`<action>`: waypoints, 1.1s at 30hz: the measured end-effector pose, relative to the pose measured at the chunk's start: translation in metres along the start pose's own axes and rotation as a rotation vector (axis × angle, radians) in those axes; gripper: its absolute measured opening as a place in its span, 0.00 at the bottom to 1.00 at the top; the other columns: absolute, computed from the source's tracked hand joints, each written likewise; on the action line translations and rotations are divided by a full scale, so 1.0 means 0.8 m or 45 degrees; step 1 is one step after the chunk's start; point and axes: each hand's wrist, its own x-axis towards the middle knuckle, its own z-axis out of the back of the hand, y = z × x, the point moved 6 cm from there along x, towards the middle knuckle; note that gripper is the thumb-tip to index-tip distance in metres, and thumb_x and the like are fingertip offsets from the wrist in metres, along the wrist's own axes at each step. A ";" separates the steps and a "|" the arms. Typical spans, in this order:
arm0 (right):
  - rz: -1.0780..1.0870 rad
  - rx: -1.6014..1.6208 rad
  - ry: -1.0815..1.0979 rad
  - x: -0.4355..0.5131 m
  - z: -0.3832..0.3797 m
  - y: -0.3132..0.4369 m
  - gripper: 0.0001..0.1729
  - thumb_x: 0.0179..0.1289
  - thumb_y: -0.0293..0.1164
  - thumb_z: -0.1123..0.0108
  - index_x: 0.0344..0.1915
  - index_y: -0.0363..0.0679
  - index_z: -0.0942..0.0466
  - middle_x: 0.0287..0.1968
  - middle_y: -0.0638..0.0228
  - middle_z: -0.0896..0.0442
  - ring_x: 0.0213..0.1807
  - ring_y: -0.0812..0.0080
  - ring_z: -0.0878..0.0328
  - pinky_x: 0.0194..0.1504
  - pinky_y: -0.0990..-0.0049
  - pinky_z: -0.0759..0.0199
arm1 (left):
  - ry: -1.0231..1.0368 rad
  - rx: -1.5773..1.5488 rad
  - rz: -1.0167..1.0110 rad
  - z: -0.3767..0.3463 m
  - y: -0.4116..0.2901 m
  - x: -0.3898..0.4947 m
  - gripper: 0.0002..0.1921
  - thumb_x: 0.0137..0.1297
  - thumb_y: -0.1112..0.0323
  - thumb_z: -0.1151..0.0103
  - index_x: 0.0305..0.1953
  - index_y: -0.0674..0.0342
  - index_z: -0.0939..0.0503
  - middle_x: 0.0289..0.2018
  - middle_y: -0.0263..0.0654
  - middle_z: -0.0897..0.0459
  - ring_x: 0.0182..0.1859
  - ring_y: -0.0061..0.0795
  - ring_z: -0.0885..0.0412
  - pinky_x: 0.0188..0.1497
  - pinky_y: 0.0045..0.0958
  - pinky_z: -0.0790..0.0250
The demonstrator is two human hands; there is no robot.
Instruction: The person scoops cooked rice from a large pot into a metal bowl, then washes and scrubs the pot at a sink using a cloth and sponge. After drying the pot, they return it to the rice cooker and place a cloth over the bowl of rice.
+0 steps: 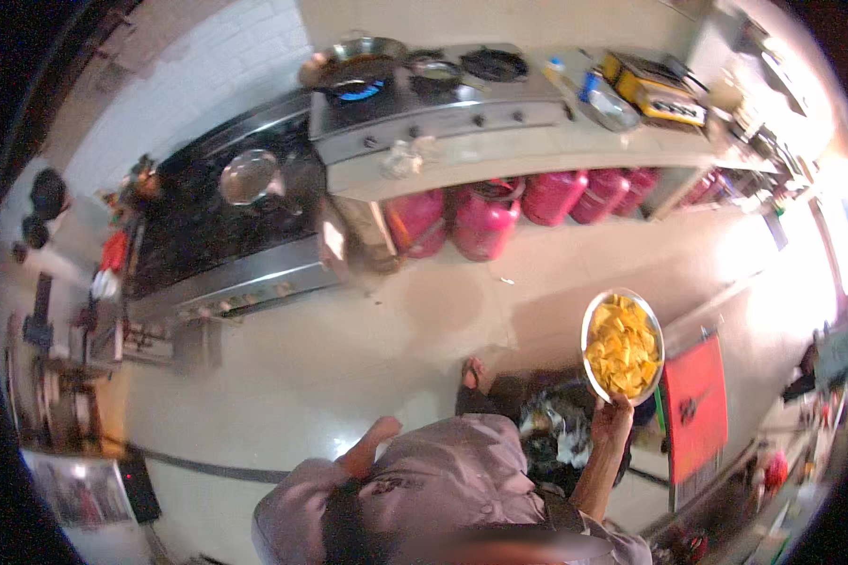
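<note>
My right hand (613,417) grips the near rim of a round metal plate (586,353), holding it out above the floor. Yellow chips (623,346), thin and piled up, fill the plate. My left hand (384,429) hangs at my side with its fingers curled in, and nothing shows in it. Just left of my right forearm stands a bin lined with a black bag (558,431), with pale waste inside. A red board (699,409) lies to the right of the plate, bearing a small dark object that is too blurred to name.
A stove (452,123) carries a wide pan (364,56) over a blue flame. Left of it, a lower black cooktop (212,212) holds a metal pan (249,176). Pink gas cylinders (487,219) stand under the counter. A yellow appliance (654,88) sits farther right.
</note>
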 end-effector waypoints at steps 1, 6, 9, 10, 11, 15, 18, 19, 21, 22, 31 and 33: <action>-0.044 -0.050 -0.068 0.027 -0.008 -0.005 0.29 0.64 0.20 0.40 0.66 0.30 0.30 0.63 0.56 0.19 0.65 0.54 0.20 0.66 0.58 0.21 | -0.070 -0.037 0.033 0.022 -0.002 0.003 0.20 0.72 0.47 0.39 0.54 0.54 0.16 0.40 0.39 0.11 0.42 0.40 0.12 0.42 0.46 0.18; -0.055 -0.006 -0.119 0.135 -0.073 -0.029 0.20 0.63 0.19 0.44 0.56 0.31 0.23 0.51 0.59 0.13 0.46 0.63 0.12 0.44 0.71 0.13 | -0.093 -0.672 -0.095 0.105 -0.082 0.033 0.21 0.70 0.46 0.39 0.52 0.57 0.16 0.39 0.39 0.11 0.40 0.39 0.12 0.40 0.43 0.19; -0.171 -0.045 0.009 0.197 -0.123 -0.056 0.18 0.63 0.18 0.43 0.54 0.31 0.23 0.52 0.58 0.14 0.51 0.63 0.14 0.52 0.68 0.15 | -0.485 -0.521 0.015 0.162 -0.160 0.062 0.19 0.73 0.49 0.39 0.51 0.57 0.16 0.40 0.37 0.11 0.39 0.33 0.12 0.38 0.38 0.19; -0.196 -0.094 0.018 0.207 -0.132 -0.061 0.18 0.63 0.18 0.43 0.54 0.31 0.23 0.54 0.58 0.15 0.53 0.63 0.15 0.55 0.67 0.16 | -0.492 -0.568 -0.037 0.172 -0.185 0.070 0.19 0.74 0.49 0.40 0.52 0.57 0.16 0.40 0.36 0.11 0.40 0.33 0.12 0.38 0.38 0.19; -0.254 -0.068 0.058 0.220 -0.141 -0.073 0.17 0.64 0.19 0.43 0.53 0.31 0.23 0.55 0.58 0.15 0.54 0.62 0.15 0.57 0.66 0.17 | -0.480 -0.589 -0.060 0.181 -0.211 0.084 0.18 0.74 0.50 0.40 0.52 0.57 0.16 0.40 0.36 0.11 0.40 0.32 0.12 0.38 0.38 0.19; -0.311 -0.110 -0.279 0.252 -0.155 -0.107 0.20 0.66 0.22 0.40 0.57 0.33 0.24 0.55 0.57 0.16 0.56 0.59 0.16 0.54 0.65 0.16 | -0.296 -0.434 -0.066 0.198 -0.292 0.160 0.18 0.72 0.49 0.36 0.53 0.54 0.16 0.43 0.39 0.10 0.43 0.32 0.11 0.45 0.40 0.19; -0.252 -0.038 -0.326 0.262 -0.184 -0.110 0.14 0.65 0.23 0.39 0.50 0.36 0.23 0.45 0.62 0.14 0.46 0.65 0.14 0.46 0.67 0.14 | -0.438 -0.069 -0.630 0.216 -0.354 0.192 0.17 0.73 0.51 0.38 0.51 0.56 0.15 0.43 0.39 0.10 0.46 0.33 0.12 0.46 0.41 0.20; -0.270 -0.039 -0.369 0.268 -0.200 -0.110 0.12 0.65 0.22 0.40 0.48 0.37 0.24 0.43 0.64 0.15 0.44 0.67 0.14 0.45 0.67 0.15 | -0.485 0.089 -0.804 0.232 -0.387 0.209 0.17 0.74 0.52 0.40 0.51 0.57 0.15 0.43 0.38 0.10 0.48 0.32 0.13 0.47 0.42 0.21; -0.213 -0.035 -0.429 0.290 -0.237 -0.109 0.10 0.65 0.22 0.40 0.47 0.37 0.24 0.41 0.64 0.15 0.43 0.69 0.15 0.43 0.68 0.15 | -0.295 0.041 -0.366 0.267 -0.407 0.253 0.18 0.73 0.52 0.40 0.52 0.59 0.15 0.42 0.38 0.11 0.44 0.34 0.14 0.45 0.42 0.21; -0.167 -0.025 -0.444 0.303 -0.255 -0.102 0.10 0.65 0.22 0.40 0.46 0.37 0.25 0.40 0.65 0.15 0.42 0.70 0.15 0.42 0.68 0.16 | -0.173 -0.122 -0.216 0.277 -0.426 0.277 0.18 0.73 0.53 0.39 0.52 0.59 0.15 0.41 0.38 0.11 0.43 0.33 0.14 0.44 0.42 0.21; 0.063 0.124 -0.758 0.321 -0.319 -0.112 0.08 0.64 0.22 0.39 0.43 0.36 0.22 0.40 0.65 0.16 0.37 0.70 0.17 0.38 0.71 0.18 | 0.547 0.252 -0.259 0.320 -0.712 0.332 0.18 0.76 0.50 0.41 0.55 0.56 0.17 0.44 0.29 0.12 0.41 0.24 0.15 0.42 0.30 0.24; 0.092 0.159 -0.740 0.335 -0.319 -0.115 0.09 0.64 0.22 0.39 0.44 0.36 0.22 0.42 0.64 0.15 0.35 0.71 0.16 0.36 0.73 0.16 | 0.635 0.233 -0.511 0.292 -0.816 0.343 0.16 0.77 0.53 0.42 0.53 0.57 0.16 0.44 0.29 0.12 0.40 0.23 0.16 0.42 0.28 0.24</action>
